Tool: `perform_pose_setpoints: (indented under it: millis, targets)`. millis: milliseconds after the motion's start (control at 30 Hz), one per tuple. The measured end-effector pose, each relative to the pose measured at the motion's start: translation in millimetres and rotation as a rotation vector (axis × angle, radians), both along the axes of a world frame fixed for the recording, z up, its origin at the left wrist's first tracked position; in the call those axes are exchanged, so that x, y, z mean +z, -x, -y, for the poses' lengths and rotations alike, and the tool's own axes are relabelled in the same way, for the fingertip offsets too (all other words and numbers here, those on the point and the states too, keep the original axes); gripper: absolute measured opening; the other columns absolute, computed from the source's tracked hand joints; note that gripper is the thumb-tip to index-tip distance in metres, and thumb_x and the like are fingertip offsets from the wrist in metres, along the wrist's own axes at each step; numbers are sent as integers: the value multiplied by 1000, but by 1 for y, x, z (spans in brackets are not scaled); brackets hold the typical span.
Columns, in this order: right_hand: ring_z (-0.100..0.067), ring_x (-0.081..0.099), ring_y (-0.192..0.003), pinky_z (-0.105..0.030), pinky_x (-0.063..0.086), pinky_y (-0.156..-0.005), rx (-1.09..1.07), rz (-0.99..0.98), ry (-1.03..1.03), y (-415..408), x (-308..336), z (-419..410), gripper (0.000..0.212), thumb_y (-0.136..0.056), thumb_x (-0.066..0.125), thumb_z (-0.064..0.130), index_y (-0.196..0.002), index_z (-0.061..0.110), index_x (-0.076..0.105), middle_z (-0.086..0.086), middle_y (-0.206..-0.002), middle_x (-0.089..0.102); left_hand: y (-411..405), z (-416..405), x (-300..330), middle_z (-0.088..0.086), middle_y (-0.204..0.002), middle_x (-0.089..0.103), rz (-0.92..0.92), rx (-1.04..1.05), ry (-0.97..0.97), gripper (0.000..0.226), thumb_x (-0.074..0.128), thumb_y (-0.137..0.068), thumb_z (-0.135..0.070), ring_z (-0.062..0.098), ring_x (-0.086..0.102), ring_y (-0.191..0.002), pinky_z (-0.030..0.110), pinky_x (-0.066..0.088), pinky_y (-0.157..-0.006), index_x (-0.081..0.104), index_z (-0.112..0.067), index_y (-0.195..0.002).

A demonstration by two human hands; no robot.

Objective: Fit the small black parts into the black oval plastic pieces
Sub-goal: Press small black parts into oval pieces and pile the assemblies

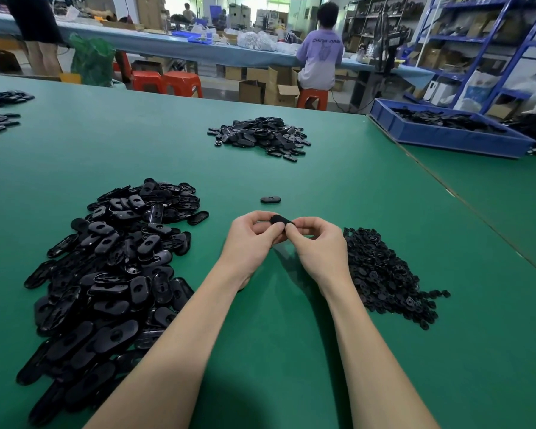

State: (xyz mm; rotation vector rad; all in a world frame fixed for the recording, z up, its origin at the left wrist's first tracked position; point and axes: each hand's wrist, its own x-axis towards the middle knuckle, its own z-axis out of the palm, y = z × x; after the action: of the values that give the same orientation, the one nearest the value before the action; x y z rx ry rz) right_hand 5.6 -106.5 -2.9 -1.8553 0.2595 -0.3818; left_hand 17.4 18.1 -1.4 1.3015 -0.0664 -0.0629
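Head view: a green table (338,156) is stretching toward a workshop with blue shelving (477,41). Both hands are meeting above it, the left hand (249,239) and right hand (317,246) curling fingers around one oval piece (279,220). Oval pieces (115,267) are lying heaped at left, small parts (384,274) at right, bare mat lying between. The table's right edge is running near a blue bin (446,140).

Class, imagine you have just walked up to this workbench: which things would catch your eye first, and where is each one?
First, the two hands at the centre of the green table: the left hand and right hand together pinch one black oval piece. Next, the big heap of oval pieces at the left, and the pile of small black parts at the right. A further heap lies beyond.
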Motion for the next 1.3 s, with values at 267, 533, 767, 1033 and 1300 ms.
perform_pose_setpoints:
  millis: [267,533,767,1033,1300]
  targets:
    - [-3,58,-64,-28,48,-67,-3,18,-7,0,3,0,11,-83,78,31,-86,27,69,13,-77,74,-1,1,-4,7,-90,78,47,11,-38,19,62,-96,-2,19,76,-87,24,59,-84,62,-15,-111]
    - [-14,70,-90,-43,55,-94,-149,41,-161,-8,9,-16,3,-90,71,26,-89,27,68,16,-85,70,-8,-15,-5,-14,-98,71,397,261,-737,17,78,-84,-26,2,65,-84,24,53,-74,72,-27,-100]
    - [-17,62,-103,-32,42,-87,-199,31,-61,-4,4,-30,13,-100,56,39,-97,27,61,21,-93,62,-48,-16,7,-10,-109,68,251,430,-1014,21,73,-86,-42,16,64,-101,30,48,-81,73,-34,-105]
    - [-13,59,-98,-31,38,-82,-155,-22,-54,-6,0,-28,18,-100,54,41,-92,28,64,22,-91,62,-87,-16,7,-2,-117,62,163,346,-1209,31,69,-89,-48,23,62,-109,32,43,-81,68,-32,-116]
    - [-7,59,-91,-31,38,-79,-135,-28,-26,-6,-1,-30,18,-100,54,41,-89,30,63,23,-91,63,-70,-45,5,7,-121,56,283,407,-1448,32,56,-96,-42,27,53,-114,37,43,-85,58,-19,-118]
